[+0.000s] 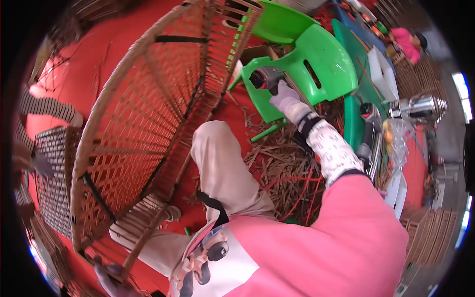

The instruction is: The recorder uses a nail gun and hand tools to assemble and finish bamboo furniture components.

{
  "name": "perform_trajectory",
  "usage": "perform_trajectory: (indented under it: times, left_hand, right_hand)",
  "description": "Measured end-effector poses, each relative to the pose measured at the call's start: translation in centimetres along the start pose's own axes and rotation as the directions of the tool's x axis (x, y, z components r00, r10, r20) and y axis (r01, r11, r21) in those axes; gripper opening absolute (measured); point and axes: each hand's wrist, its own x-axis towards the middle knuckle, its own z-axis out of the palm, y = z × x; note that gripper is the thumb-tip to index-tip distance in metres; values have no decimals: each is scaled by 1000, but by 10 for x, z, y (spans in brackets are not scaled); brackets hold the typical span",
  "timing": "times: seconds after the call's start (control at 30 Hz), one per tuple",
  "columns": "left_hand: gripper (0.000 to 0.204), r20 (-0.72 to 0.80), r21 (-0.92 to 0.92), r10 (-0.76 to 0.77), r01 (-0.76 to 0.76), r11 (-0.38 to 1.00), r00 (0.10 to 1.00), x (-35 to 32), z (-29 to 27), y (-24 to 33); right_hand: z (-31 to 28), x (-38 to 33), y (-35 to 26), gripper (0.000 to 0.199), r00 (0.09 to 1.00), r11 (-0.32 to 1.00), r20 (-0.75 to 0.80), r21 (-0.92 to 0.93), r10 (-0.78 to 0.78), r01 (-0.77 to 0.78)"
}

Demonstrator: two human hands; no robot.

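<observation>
A large woven wicker frame [129, 116], tan with black metal bars, stands tilted on my left beside my knees. At its lower corner is my gloved left hand [111, 278], closed round the edge bar and partly cut off by the picture's rim. My gloved right hand [287, 100] reaches out to a green plastic chair [326, 62]. Its fingers are closed on a grey and black power tool [267, 79] over the chair's seat.
Cut wicker strips [279, 168] and a red cord [302, 179] litter the red floor [237, 111]. A second power tool [368, 123], a metal flask [418, 107] and a clear plastic bag [398, 141] lie at right. Another person's hand [43, 166] is by a woven piece [52, 183] at far left.
</observation>
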Motion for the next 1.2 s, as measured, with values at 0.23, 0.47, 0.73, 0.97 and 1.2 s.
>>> perform_trajectory:
  times: [0.23, 0.47, 0.73, 0.97, 1.2]
  left_hand:
    - [46, -153, 270, 107, -62, 961, 982, 7, 68, 11]
    - [42, -39, 338, 205, -180, 924, 978, 12, 102, -1]
    - [38, 50, 308, 250, -253, 917, 967, 12, 101, -5]
    - [35, 29, 336, 285, -278, 900, 958, -1, 99, -7]
    - [33, 3, 367, 302, -282, 886, 953, -18, 100, -7]
  right_hand:
    - [18, 22, 17, 54, 894, 814, -347, 406, -284, 417]
    - [-68, -136, 57, 54, 561, 838, -791, 119, -245, 533]
    - [-66, -294, 343, 103, 788, 763, -123, -195, 604, -616]
    - [-55, -295, 404, 94, 869, 711, 15, -582, 494, -394]
    - [-65, -286, 443, 26, 959, 699, 26, -690, 283, -187]
